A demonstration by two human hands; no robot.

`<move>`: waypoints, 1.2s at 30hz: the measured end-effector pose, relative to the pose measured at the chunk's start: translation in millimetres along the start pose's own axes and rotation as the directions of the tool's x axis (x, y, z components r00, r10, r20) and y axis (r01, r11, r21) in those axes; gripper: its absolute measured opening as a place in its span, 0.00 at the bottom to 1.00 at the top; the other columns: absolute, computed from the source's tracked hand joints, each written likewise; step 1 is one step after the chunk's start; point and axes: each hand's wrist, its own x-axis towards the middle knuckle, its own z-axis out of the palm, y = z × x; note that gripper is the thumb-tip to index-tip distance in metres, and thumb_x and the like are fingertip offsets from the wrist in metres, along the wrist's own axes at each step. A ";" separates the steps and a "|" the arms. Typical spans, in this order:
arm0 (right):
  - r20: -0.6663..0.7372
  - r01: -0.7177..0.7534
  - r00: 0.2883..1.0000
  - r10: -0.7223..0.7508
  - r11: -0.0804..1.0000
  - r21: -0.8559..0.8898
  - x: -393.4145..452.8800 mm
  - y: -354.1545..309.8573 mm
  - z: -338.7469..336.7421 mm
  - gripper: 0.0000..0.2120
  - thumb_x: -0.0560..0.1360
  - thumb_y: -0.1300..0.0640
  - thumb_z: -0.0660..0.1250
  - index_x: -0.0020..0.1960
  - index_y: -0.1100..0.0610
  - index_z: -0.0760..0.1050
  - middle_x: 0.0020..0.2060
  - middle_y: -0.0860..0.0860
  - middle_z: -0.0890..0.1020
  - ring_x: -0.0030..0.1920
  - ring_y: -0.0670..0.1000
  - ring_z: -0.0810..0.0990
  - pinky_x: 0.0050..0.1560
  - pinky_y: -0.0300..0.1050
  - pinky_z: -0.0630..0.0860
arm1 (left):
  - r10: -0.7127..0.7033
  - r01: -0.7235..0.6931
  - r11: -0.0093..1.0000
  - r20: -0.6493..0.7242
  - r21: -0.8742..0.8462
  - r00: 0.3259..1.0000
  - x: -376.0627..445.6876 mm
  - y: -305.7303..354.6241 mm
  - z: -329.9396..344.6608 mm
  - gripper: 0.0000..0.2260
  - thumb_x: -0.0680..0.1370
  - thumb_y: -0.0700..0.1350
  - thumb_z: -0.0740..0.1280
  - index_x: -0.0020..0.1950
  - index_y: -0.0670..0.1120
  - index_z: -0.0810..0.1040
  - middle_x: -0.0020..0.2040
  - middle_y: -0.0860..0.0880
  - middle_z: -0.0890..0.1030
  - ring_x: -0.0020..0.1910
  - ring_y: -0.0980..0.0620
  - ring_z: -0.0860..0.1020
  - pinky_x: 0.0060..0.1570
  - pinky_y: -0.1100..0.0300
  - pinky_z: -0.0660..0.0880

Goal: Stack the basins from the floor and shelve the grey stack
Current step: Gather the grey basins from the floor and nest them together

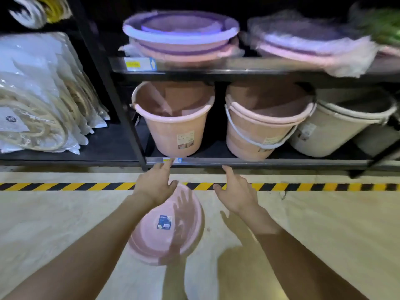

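Head view, read from the left edge: white plastic-wrapped packs of pale woven goods (36, 100) fill the dark shelf bay at middle left. Right of the black upright, the upper shelf carries a nest of shallow round lilac and pink plastic basins (180, 37), and below it stand two pink plastic buckets (175, 118) with a cream bucket at far right.

Lower centre, a round pink plastic basin (167, 226) with a small blue label inside lies on the pale floor (324, 234), just this side of the yellow-and-black hazard tape (65, 186). It is the only floor basin I can see; no grey stack shows anywhere in frame.

My left hand (154, 185) is open, fingers spread, above the basin's far rim and gripping nothing. My right hand (236, 191) is also open and empty, just right of the basin, fingers pointing at the shelf edge.

I judge I am at the gathering step, about to pick this basin up. Next I would need to close both hands on opposite sides of its rim, lift it level, then find the other basins to nest it with.
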 end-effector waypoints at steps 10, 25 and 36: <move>-0.201 -0.193 0.965 0.166 0.973 -0.124 -171.4 -53.9 -437.3 0.26 0.76 0.41 0.60 0.72 0.48 0.64 0.56 0.54 0.80 0.57 0.60 0.78 0.49 0.54 0.76 | 0.394 -0.394 0.895 0.045 0.212 0.918 -99.6 235.0 -382.8 0.30 0.76 0.60 0.62 0.77 0.54 0.62 0.70 0.48 0.74 0.67 0.43 0.73 0.61 0.46 0.70; -0.428 -0.833 0.511 0.745 0.552 -0.034 -553.3 78.5 -647.7 0.35 0.76 0.33 0.56 0.77 0.50 0.60 0.72 0.57 0.70 0.68 0.62 0.70 0.61 0.56 0.71 | 0.946 -0.929 0.237 0.151 0.283 0.288 -269.6 573.2 -483.7 0.29 0.77 0.66 0.58 0.73 0.52 0.66 0.65 0.48 0.76 0.63 0.44 0.76 0.58 0.48 0.73; -0.444 -0.955 0.042 0.895 0.166 0.246 -824.3 192.3 -633.3 0.32 0.75 0.35 0.59 0.74 0.49 0.65 0.66 0.55 0.76 0.62 0.61 0.75 0.56 0.54 0.73 | 0.935 -0.973 -0.210 0.311 0.092 -0.172 -516.5 801.2 -372.3 0.31 0.79 0.64 0.58 0.78 0.52 0.61 0.72 0.45 0.71 0.66 0.41 0.74 0.59 0.46 0.73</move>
